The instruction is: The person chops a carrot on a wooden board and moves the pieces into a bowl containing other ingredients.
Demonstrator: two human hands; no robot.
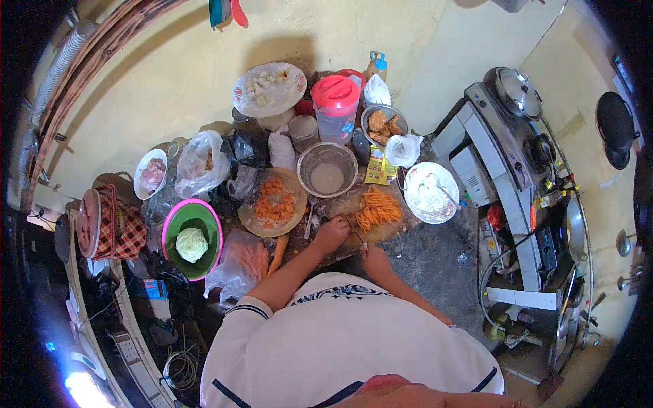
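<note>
My right hand [374,260] is closed round the handle of a knife [357,233], whose blade points away over the wooden cutting board [405,226]. Just left of the blade, my left hand [331,234] rests on the board with its fingers bent together; whatever lies under them is hidden. Beyond the knife is a heap of carrot sticks [378,209]. A spoon [309,217] lies left of my left hand. Further left, a whole carrot [278,254] sits beside a clear plastic bag of carrots [249,258].
Around the board stand a plate of chopped carrot [273,202], a metal bowl [328,154], a plate of white powder [432,193], a red-lidded jug [335,102] and a green basin with cabbage [192,231]. A gas stove [503,136] stands at right.
</note>
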